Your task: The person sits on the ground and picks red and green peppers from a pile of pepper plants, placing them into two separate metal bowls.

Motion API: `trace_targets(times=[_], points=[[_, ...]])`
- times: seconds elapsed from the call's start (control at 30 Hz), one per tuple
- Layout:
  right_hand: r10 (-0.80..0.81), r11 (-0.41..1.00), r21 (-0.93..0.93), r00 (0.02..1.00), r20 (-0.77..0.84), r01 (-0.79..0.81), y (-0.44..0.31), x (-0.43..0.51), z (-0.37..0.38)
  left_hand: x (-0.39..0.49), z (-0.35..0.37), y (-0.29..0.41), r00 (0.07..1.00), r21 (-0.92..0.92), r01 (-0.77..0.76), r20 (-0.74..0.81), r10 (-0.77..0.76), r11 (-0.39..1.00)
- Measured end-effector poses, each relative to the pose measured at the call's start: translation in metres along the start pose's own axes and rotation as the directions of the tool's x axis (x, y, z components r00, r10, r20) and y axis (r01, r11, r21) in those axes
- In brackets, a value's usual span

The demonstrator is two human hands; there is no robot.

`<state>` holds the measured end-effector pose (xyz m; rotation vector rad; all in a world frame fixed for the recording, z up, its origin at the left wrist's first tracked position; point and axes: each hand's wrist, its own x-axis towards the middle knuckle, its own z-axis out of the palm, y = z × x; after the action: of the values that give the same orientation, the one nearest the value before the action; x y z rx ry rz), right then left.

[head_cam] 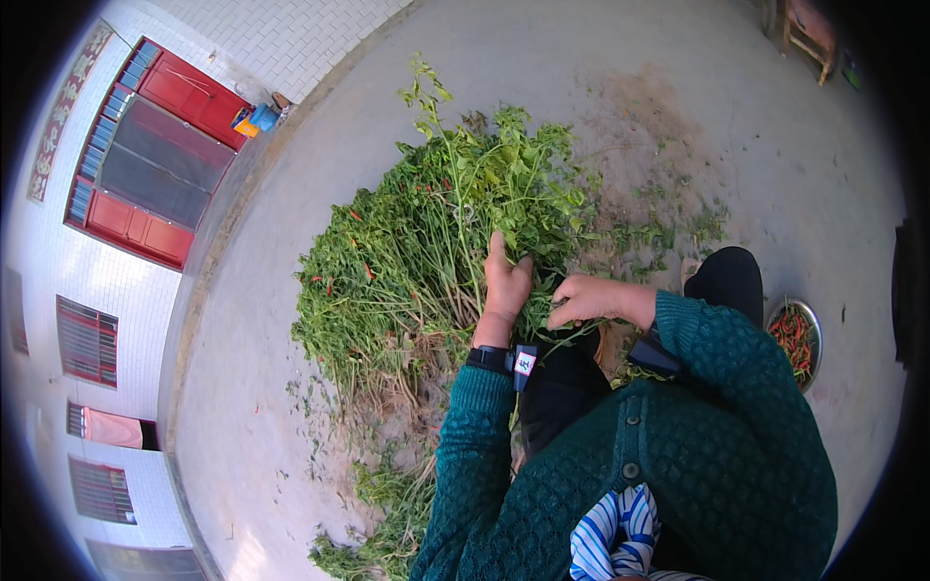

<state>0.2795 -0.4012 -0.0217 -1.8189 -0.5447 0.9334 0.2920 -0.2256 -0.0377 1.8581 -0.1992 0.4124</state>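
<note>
A leafy chili pepper plant (pixel 519 171) with paler green leaves stands out in front of me, over a large heap of uprooted chili plants (pixel 385 254). My left hand (pixel 506 282) grips it among the stems, index finger stretched along the foliage and thumb out to the side. Close by on the right, my right hand (pixel 585 298) has its fingers curled at the lower leaves; whether they pinch anything is hidden. Red chilies (pixel 368 271) dot the heap. To my right, a round metal basin (pixel 815 341) holds picked red and green chilies.
More pulled plants (pixel 385 516) lie by my left side. Soil and loose leaves (pixel 654 218) litter the concrete floor (pixel 247 348). A wooden-legged seat (pixel 806 36) stands at the far right. Left is a white-tiled wall (pixel 138 319) with a red door (pixel 185 87) and a blue container (pixel 263 116).
</note>
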Motion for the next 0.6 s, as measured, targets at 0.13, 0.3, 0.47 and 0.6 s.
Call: trace_targets(times=[0.13,0.3,0.47,0.6], points=[[0.122,0.949,0.269,0.979,0.161,-0.163,0.000,0.009,-0.001,-0.001,0.000,-0.003,0.997,0.024,0.023,0.067,-0.024,0.999],[0.216,0.856,0.438,0.959,0.182,-0.276,0.002,0.015,0.007,-0.002,0.000,-0.007,0.998,0.007,-0.026,0.058,0.025,1.000],[0.094,0.979,0.165,0.985,0.142,-0.117,0.004,0.004,-0.009,-0.005,-0.001,-0.001,1.000,0.032,-0.027,0.014,0.027,0.999],[0.097,0.976,0.176,0.981,0.168,-0.127,-0.001,-0.015,-0.024,-0.008,0.003,0.000,0.999,0.094,-0.041,-0.014,0.043,0.995]])
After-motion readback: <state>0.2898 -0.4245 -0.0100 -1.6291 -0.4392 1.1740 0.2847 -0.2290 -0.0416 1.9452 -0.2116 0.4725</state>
